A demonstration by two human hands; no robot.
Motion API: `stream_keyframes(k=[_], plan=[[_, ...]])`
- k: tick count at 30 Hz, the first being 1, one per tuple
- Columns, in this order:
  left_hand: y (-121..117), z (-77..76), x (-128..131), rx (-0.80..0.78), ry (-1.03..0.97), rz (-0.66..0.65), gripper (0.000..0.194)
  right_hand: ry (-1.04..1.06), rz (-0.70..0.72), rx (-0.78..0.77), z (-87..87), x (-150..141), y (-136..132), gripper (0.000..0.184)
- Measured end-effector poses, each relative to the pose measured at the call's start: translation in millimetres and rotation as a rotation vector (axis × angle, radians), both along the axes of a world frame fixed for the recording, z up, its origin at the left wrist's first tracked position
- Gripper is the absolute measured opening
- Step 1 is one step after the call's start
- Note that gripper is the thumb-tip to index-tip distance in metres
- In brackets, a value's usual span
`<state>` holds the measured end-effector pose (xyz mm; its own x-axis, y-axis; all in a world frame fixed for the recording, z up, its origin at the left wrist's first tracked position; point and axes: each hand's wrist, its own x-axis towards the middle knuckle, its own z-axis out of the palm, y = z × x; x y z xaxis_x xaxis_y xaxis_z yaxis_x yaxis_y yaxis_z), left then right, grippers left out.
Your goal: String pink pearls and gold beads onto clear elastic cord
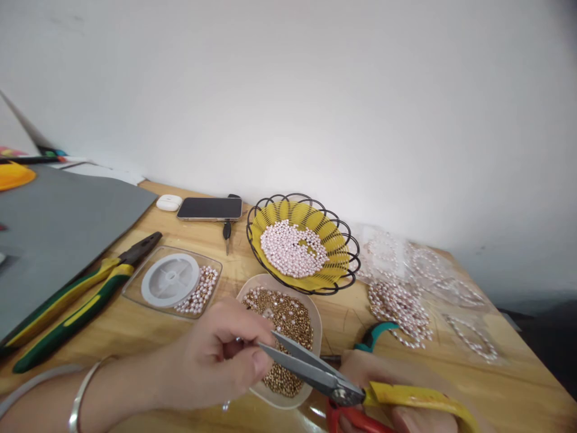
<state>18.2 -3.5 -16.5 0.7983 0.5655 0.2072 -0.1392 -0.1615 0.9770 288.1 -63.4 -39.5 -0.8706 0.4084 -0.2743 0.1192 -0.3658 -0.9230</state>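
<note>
My left hand (220, 358) is closed in a pinch, with the blade tips of a pair of scissors (311, 374) right at its fingertips. A small shiny bead shows among those fingers; whatever else they grip is too small to make out. My right hand (376, 368), partly blurred, holds the scissors by their yellow and red handles, the blades slightly apart and pointing left. Below the blades stands a cream dish (317, 328) of gold beads (288, 316) with some pale pearl beads mixed in.
Behind the dish sits a yellow basket (333, 240) of pink beads. Pliers (85, 300), a clear box (216, 260) with a spool (170, 279), a phone (210, 208) and a key (228, 234) lie leftward. Bead strands (401, 310) and clear bags (433, 270) are at right.
</note>
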Motion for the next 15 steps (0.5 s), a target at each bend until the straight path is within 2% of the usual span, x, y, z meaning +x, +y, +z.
stream_keyframes(k=[3, 6, 15], plan=[[0.4, 0.2, 0.1, 0.028, 0.008, 0.02, 0.027, 0.017, -0.09, 0.066, 0.8, -4.1, -1.6, 0.068], [1.1, 0.2, 0.5, 0.038, 0.018, 0.026, 0.028, 0.025, -0.122, 0.053, 3.4, -7.3, -2.6, 0.069], [0.9, 3.6, 0.9, 0.089, 0.025, 0.046, 0.028, -0.028, -0.139, 0.025, 1.9, -5.3, -5.7, 0.07]])
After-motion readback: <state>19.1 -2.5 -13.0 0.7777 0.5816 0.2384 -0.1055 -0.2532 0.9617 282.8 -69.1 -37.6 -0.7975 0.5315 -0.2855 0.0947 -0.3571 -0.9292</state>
